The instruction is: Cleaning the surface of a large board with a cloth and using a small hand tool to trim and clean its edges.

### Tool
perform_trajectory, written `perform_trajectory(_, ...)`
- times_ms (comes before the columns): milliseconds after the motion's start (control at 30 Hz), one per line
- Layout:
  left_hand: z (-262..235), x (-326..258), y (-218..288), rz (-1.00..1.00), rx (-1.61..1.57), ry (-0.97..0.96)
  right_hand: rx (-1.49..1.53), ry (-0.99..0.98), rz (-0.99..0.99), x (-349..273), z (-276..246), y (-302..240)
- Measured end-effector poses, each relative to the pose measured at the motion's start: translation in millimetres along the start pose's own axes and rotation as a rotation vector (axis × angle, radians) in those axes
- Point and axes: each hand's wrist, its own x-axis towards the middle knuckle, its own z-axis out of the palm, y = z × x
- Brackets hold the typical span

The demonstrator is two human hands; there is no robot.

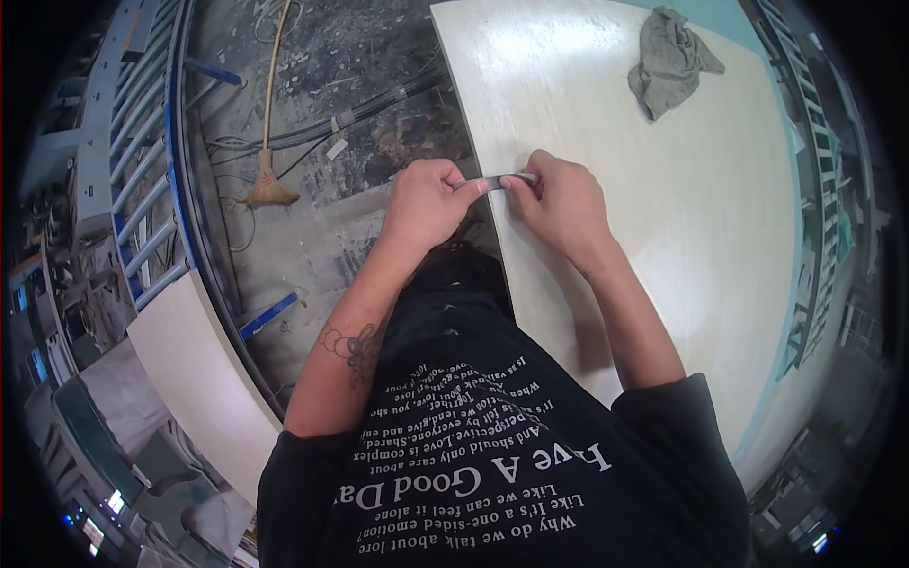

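Note:
Both hands meet at the left edge of a large pale wood-toned panel (682,237). Between them stretches a thin, narrow grey strip (497,182), slightly bowed and metallic-looking; its exact kind does not show. My left hand (426,197) pinches one end between thumb and curled fingers, just off the panel's edge and above the floor. The other end is pinched in my right hand (565,201), which is over the panel. Whether the strip touches the panel I cannot tell. Fingers cover both of its ends.
A crumpled grey cloth (668,64) lies on the panel's far part. Left of me are a straw broom (272,185), black cables (365,115) on the stained floor, and a blue-framed roller conveyor (151,175) bearing a pale board (204,364). More rollers (822,166) stand at right.

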Motion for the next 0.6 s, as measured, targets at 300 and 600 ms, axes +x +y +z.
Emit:
perform_trajectory(300,-2.2,-3.1,4.2,-0.037,0.025,-0.043,-0.022,-0.033,0.026,-6.6,-0.4,-1.4)
perform_trajectory(600,-0.3,-11.9,5.2,-0.057,0.012,-0.048,-0.018,-0.026,0.029,-14.8,0.8,-1.4)
